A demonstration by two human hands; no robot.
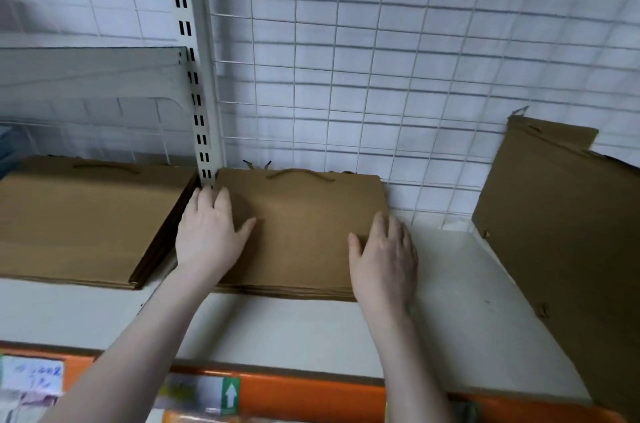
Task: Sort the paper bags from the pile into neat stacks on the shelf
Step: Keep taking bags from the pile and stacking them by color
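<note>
Paper bags (298,232) are stacked flat on the shelf (450,284), long axis left to right, handles far; left hand (207,235) and right hand (384,259) (both flat, gripping nothing) are pressed on either end.

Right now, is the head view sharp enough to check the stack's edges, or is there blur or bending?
Head view: light is even, with no glare; the middle stack under both hands is fairly sharp, its front edges readable; the wire grid is soft and streaked; the wide lens bows the upright and shelf edge.
</note>
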